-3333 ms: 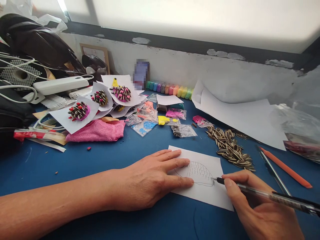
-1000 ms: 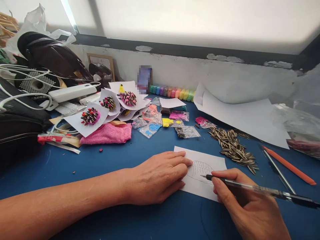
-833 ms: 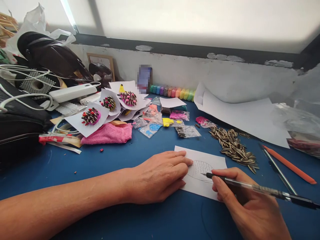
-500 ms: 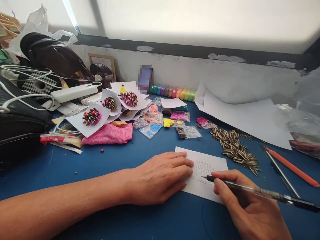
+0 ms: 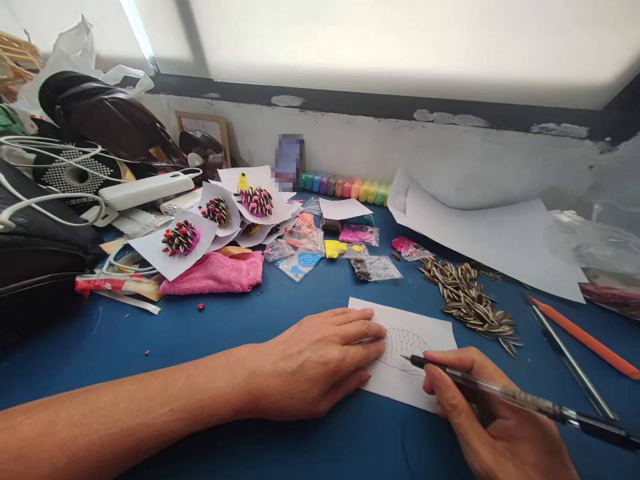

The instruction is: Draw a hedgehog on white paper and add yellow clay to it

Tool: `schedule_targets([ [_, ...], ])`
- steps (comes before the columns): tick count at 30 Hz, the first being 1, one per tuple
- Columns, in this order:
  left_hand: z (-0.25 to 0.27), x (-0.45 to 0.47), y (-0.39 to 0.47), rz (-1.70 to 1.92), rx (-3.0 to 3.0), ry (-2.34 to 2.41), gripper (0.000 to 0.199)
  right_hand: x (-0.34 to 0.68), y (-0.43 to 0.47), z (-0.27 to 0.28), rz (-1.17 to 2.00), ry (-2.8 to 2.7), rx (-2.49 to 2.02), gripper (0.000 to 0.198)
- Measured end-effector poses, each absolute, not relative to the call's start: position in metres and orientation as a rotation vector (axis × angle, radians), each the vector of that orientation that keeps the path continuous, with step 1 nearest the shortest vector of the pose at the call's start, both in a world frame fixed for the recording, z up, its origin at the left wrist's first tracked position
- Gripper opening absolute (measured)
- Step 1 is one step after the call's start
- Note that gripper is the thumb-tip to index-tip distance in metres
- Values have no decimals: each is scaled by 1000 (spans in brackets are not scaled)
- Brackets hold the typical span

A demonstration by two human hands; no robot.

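A small white sheet of paper lies on the blue table, bearing a line drawing of a rounded body filled with rows of small marks. Flat across the sheet's left part rests my left hand, fingers stretched out and covering some of the drawing. My right hand grips a pen with a clear barrel and black grip. The pen's tip is at the lower part of the drawing. Behind the right hand is a pile of sunflower seeds.
An orange tool and a metallic rod lie at the right. Bagged coloured clay, a pink cloth and seed-covered clay figures on paper stand behind the left hand. Larger white sheets lean toward the wall.
The pen tip has shifted slightly on the drawing, with a few more marks near it. My left hand stays on the paper. The whole view has shifted a little.
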State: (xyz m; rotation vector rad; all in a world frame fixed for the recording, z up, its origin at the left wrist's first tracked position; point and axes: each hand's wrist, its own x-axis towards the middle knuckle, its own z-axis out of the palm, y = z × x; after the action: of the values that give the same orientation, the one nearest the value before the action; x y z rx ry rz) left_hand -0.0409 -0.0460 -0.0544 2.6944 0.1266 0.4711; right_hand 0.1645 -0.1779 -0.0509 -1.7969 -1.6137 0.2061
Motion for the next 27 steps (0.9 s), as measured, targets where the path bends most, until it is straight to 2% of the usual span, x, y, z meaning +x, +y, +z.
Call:
schedule_targets([
  [15,-55,-40,-47,504,2698,123,28,164,-174,-51,289,-1641,-1811,18],
  [27,-54,-41,-47,497,2729,113,29,165,-177,-51,202,-1719,-1772,14],
])
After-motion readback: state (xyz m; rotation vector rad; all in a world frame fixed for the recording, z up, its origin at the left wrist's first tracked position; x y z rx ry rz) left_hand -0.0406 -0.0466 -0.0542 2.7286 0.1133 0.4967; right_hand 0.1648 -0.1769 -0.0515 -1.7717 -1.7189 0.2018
